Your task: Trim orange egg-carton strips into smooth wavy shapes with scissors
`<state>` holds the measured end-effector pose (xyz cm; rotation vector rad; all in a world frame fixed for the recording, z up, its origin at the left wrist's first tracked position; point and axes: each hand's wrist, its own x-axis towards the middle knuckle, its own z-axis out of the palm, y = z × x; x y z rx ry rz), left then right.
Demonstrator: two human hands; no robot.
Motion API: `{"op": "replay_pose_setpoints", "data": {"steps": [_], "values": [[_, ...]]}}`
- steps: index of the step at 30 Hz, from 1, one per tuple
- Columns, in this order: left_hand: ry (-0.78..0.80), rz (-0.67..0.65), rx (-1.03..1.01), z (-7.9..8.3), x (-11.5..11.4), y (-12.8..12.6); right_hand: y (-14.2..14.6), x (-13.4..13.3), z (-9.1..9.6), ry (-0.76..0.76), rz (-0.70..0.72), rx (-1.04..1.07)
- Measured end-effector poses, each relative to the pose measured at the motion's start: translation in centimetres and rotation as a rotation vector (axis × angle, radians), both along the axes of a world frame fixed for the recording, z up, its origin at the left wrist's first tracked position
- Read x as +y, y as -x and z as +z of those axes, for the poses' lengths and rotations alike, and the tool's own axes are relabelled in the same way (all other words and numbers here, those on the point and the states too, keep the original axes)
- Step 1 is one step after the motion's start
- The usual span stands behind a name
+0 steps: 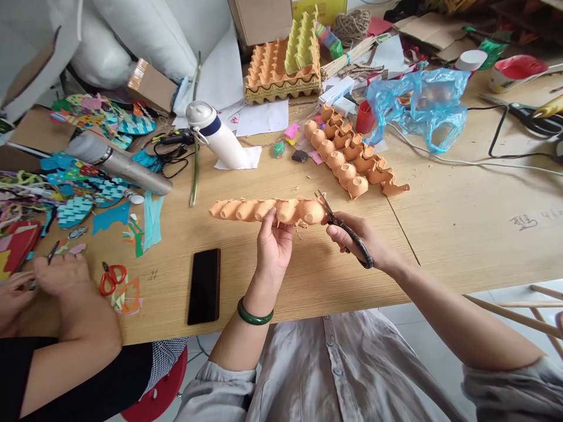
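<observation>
My left hand (275, 241) grips a strip of orange egg carton (246, 210) from below, thumb on its near side, holding it level above the table. The strip is a single row of rounded cups. In my right hand (354, 234) is a pair of black-handled scissors (352, 234). Its blades are parted at the strip's right end, by the last cup. Small orange scraps lie beneath that end. Beyond my hands, more orange egg-carton strips (336, 161) rest on the table in rows.
A black phone (204, 287) lies left of my left arm. Red-handled scissors (112, 278) and paper scraps sit near a co-worker's hands (61, 272). A white bottle (217, 135), stacked egg trays (281, 70), a blue plastic bag (417, 105) and a cable (479, 164) are farther back.
</observation>
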<state>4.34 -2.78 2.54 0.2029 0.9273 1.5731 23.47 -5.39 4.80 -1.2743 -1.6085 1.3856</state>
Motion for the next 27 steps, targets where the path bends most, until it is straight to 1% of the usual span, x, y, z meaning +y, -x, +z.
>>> {"op": "replay_pose_setpoints", "data": {"steps": [3, 5, 8, 12, 23, 27], "values": [[0.008, -0.007, 0.001, -0.08, -0.09, -0.08, 0.06, -0.10, 0.24, 0.025, -0.015, 0.010], [0.010, -0.007, -0.004, -0.10, -0.14, -0.08, -0.03, -0.09, 0.30, 0.042, -0.014, -0.031], [0.005, -0.001, -0.010, -0.08, -0.14, 0.02, -0.30, 0.02, 0.22, 0.031, 0.024, -0.089], [0.008, 0.009, 0.023, -0.08, -0.03, 0.07, -0.58, 0.21, -0.05, 0.021, 0.053, -0.106], [0.033, 0.003, 0.034, -0.33, -0.10, -0.01, -0.31, 0.07, -0.52, 0.025, 0.024, 0.000], [0.037, 0.003, 0.010, -0.36, -0.13, -0.11, -0.30, 0.16, -0.33, 0.022, 0.034, -0.024]]}}
